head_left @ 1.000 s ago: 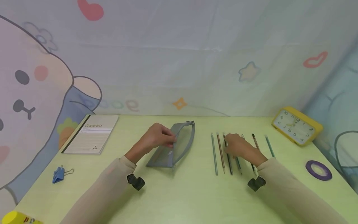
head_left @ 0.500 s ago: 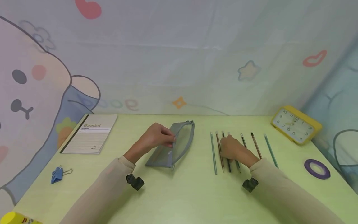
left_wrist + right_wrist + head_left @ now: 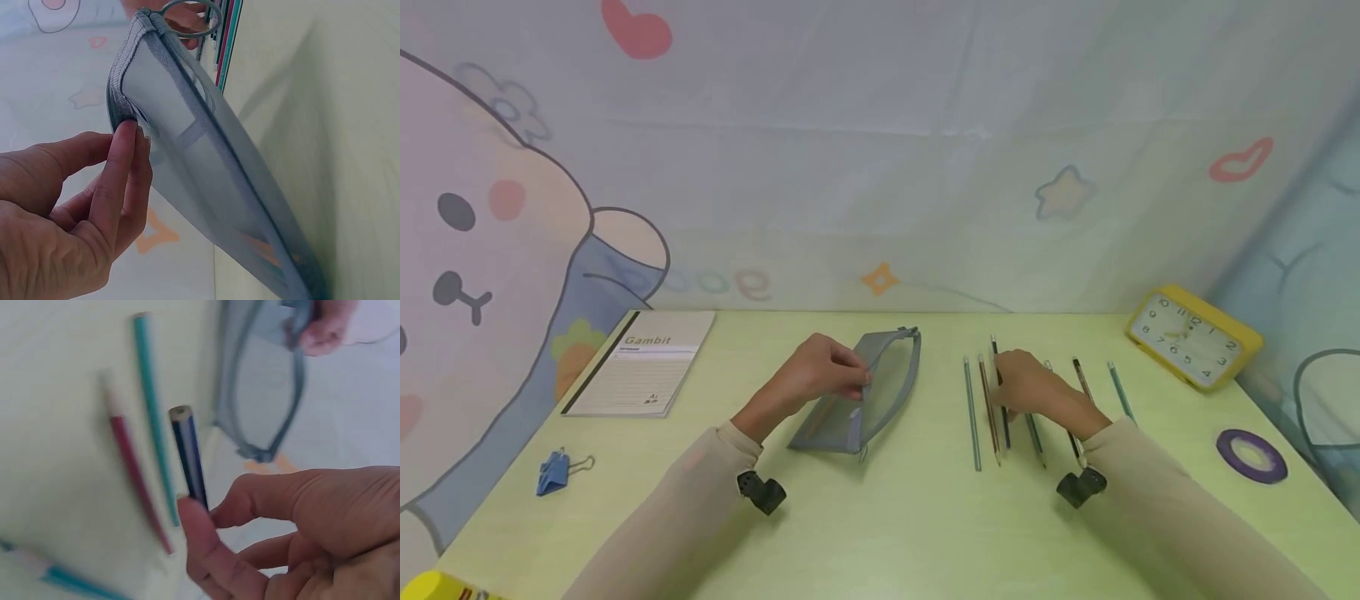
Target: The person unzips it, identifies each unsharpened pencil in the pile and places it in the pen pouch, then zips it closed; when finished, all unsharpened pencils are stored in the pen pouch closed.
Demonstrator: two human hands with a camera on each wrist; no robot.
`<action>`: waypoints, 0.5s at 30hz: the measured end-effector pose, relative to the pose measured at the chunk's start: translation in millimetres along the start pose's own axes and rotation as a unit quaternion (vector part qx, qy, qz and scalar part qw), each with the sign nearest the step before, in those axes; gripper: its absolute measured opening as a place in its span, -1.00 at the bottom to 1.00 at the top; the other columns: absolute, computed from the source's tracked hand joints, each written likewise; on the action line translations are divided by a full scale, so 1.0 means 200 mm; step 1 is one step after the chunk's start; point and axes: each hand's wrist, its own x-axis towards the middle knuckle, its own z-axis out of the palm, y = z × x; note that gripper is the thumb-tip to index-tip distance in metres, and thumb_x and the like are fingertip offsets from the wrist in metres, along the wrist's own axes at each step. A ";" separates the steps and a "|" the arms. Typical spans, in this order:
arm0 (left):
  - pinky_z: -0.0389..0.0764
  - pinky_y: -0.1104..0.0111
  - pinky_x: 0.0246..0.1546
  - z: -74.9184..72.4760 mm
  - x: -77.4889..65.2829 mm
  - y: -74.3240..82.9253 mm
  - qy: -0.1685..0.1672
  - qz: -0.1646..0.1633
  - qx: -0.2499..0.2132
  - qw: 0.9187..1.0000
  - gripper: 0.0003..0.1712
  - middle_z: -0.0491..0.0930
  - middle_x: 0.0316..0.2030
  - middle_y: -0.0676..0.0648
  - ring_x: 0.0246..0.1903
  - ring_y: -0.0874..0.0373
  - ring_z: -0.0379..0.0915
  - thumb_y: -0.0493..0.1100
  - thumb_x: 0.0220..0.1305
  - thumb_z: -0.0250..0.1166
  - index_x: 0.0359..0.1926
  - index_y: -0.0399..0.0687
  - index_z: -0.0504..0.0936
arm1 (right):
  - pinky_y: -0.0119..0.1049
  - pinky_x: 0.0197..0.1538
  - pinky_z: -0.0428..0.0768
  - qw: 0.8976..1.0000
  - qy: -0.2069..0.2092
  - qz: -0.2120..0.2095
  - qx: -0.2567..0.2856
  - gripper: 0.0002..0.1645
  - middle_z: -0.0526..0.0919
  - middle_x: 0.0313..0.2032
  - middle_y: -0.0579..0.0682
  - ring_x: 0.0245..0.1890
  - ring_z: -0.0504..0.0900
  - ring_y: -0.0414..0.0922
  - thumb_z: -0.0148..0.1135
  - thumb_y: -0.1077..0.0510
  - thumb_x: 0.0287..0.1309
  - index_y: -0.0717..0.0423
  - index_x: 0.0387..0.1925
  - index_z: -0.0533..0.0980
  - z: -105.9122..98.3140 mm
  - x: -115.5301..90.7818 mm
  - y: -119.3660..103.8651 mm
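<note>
A grey mesh zip pouch [image 3: 835,429] stands on the table with its zipper mouth spread. My left hand [image 3: 820,371] pinches the pouch's near rim between thumb and fingers. Orange and teal streaks [image 3: 265,250] show through the mesh in the left wrist view; what they are is unclear. My right hand [image 3: 1037,387] pinches a dark blue pencil [image 3: 189,453] between thumb and fingers, its flat unsharpened end pointing out and raised off the table. Beside it lie a teal pencil [image 3: 972,417] and a red-brown pencil [image 3: 988,404]. A green pencil [image 3: 1035,437] lies partly under the hand.
Further pencils, among them a teal one [image 3: 1120,387], lie to the right, partly behind the right arm. A yellow clock [image 3: 1195,337] and purple tape roll [image 3: 1252,456] are at right. A notebook [image 3: 643,362], blue binder clip [image 3: 555,472] and yellow-capped container [image 3: 437,586] are at left.
My right hand has shifted slightly left, taken hold of the dark blue pencil and lifted it from the row. My left hand keeps its pinch on the pouch rim.
</note>
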 end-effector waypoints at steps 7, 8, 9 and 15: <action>0.76 0.08 -0.05 -0.01 0.00 0.01 0.003 0.001 0.005 1.000 -0.82 0.75 -0.17 -0.24 -0.48 0.25 0.71 -0.30 0.28 0.37 -0.18 -0.35 0.77 | -0.06 0.07 0.66 0.992 -0.002 -0.050 0.113 -0.15 0.52 0.10 0.34 -0.34 0.79 -0.04 0.12 0.21 0.40 0.46 0.52 -0.02 -0.06 -0.02 -0.10; 0.76 0.08 -0.05 -0.01 0.00 0.01 0.003 0.001 0.005 1.000 -0.82 0.75 -0.16 -0.24 -0.48 0.25 0.71 -0.30 0.28 0.37 -0.17 -0.35 0.77 | -0.09 0.05 0.67 0.988 -0.009 -0.059 0.143 -0.16 0.52 0.08 0.31 -0.34 0.79 -0.04 0.12 0.21 0.41 0.44 0.53 -0.01 -0.05 -0.03 -0.12; 0.76 0.08 -0.04 -0.01 0.00 0.01 0.003 0.000 0.005 1.000 -0.82 0.75 -0.15 -0.24 -0.48 0.25 0.71 -0.29 0.28 0.37 -0.17 -0.34 0.77 | -0.12 0.05 0.67 0.982 -0.019 -0.067 0.176 -0.17 0.50 0.08 0.28 -0.33 0.78 -0.04 0.12 0.21 0.40 0.43 0.52 0.01 -0.04 -0.03 -0.14; 0.76 0.08 -0.03 -0.01 -0.01 0.01 0.006 -0.005 0.006 1.000 -0.80 0.74 -0.12 -0.26 -0.48 0.25 0.71 -0.29 0.28 0.38 -0.14 -0.34 0.77 | -0.19 0.06 0.72 0.945 -0.069 -0.081 0.308 -0.20 0.47 0.09 0.24 -0.37 0.75 -0.14 0.20 0.21 0.36 0.40 0.50 0.13 0.07 -0.01 -0.25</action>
